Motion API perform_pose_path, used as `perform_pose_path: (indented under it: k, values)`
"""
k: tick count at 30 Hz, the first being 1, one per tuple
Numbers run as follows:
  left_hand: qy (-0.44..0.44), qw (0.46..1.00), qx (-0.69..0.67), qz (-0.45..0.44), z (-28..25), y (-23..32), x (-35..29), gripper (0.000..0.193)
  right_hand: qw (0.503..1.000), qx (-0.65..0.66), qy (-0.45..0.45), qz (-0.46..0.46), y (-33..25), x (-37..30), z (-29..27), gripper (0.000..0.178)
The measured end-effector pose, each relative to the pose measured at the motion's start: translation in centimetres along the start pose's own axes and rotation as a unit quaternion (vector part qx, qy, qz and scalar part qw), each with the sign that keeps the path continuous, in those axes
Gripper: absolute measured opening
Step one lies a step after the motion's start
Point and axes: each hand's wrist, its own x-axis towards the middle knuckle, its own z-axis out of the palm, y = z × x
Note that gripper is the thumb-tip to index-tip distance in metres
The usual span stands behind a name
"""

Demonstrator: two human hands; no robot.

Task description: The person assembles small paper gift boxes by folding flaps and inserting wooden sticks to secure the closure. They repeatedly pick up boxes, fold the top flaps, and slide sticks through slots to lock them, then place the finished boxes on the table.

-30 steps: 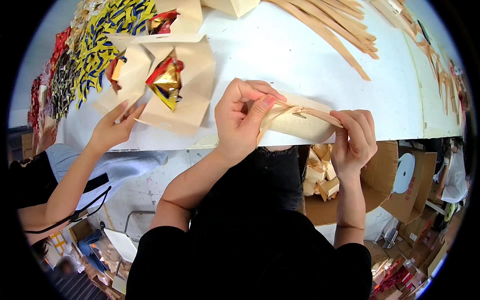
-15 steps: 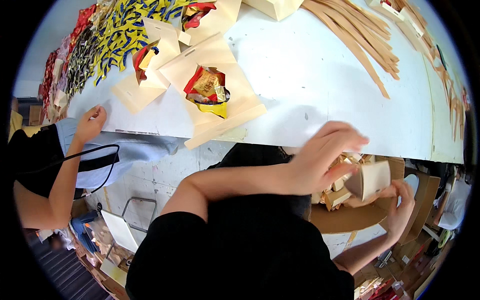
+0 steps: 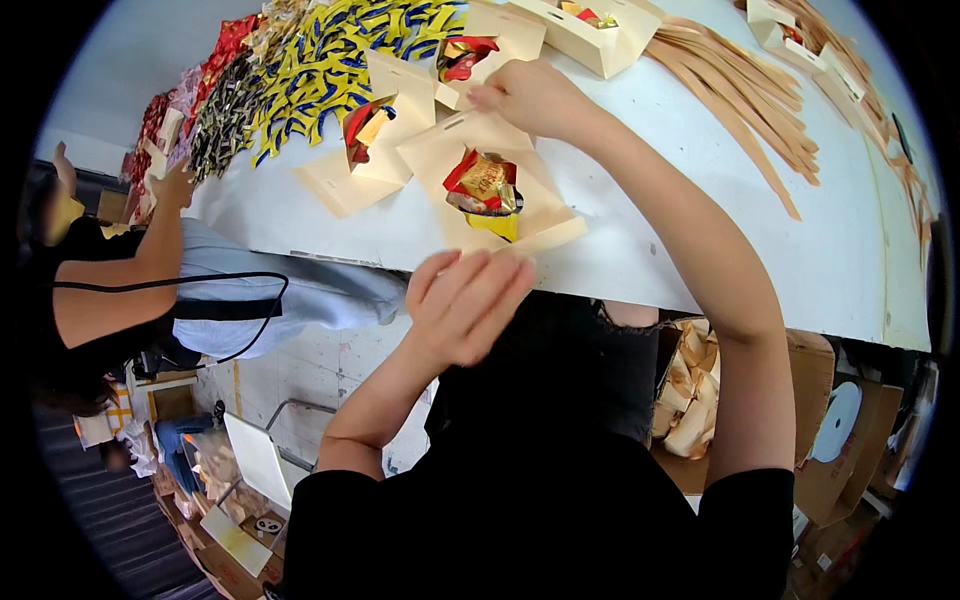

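An unfolded cream paper box (image 3: 552, 200) lies at the table's near edge. Shiny wrapped sweets (image 3: 485, 190) in red, gold and yellow fill the opening at its middle. My right hand (image 3: 540, 98) reaches across to the box's far flap, its fingers curled together at the edge; the fingertips' exact hold is partly hidden. By the near flap is my left hand (image 3: 468, 305), palm down with bent fingers apart and nothing visible in them. To the left a second cream box (image 3: 400, 165) stands partly folded, with a red packet (image 3: 360, 130) inside.
Piled yellow-and-blue sweets (image 3: 320, 85) cover the far left of the table. Long tan paper strips (image 3: 745, 105) lie to the right, near another cream box (image 3: 600, 45). Below, a cardboard carton (image 3: 810, 370) contains crumpled paper pieces (image 3: 690, 385). A co-worker's arm (image 3: 120, 290) is at left.
Both hands have left the carton at lower right, where they handled a small cream folded piece. Now they are at the sweet-filled box. The view has shifted, and the co-worker's arm has risen.
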Motion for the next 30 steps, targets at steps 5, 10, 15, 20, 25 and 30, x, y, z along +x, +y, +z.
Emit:
perform_pose_path:
  k: [5, 10, 15, 20, 25, 30]
  values:
    - [-0.011, 0.999, 0.018, -0.048, 2.8, -0.6, 0.5, 0.016, 1.000, 0.012, -0.025, -0.012, 1.4, -4.9, -2.5, 0.020]
    - [0.033, 0.985, -0.163, -0.036, 6.9, 0.9, 5.6, 0.018, 0.993, -0.007, 0.121, -0.001, 2.3, -14.0, -5.0, 0.016]
    - [-0.028, 0.969, -0.242, 0.047, 8.6, 4.3, 8.3, 0.020, 0.980, -0.028, 0.183, 0.077, 2.9, -18.4, -6.3, 0.009]
    - [-0.090, 0.970, -0.220, 0.056, 10.3, 4.7, 10.7, 0.025, 0.974, -0.003, 0.210, 0.080, 3.6, -21.1, -7.3, 0.005]
    - [-0.018, 0.969, -0.239, 0.063, 11.4, 4.0, 12.0, 0.023, 0.978, -0.070, 0.193, 0.040, 2.7, -22.6, -7.9, 0.016]
    - [-0.092, 0.964, -0.246, 0.044, 10.3, 4.6, 10.9, 0.023, 0.983, -0.059, 0.171, 0.045, 1.5, -23.3, -8.0, 0.029]
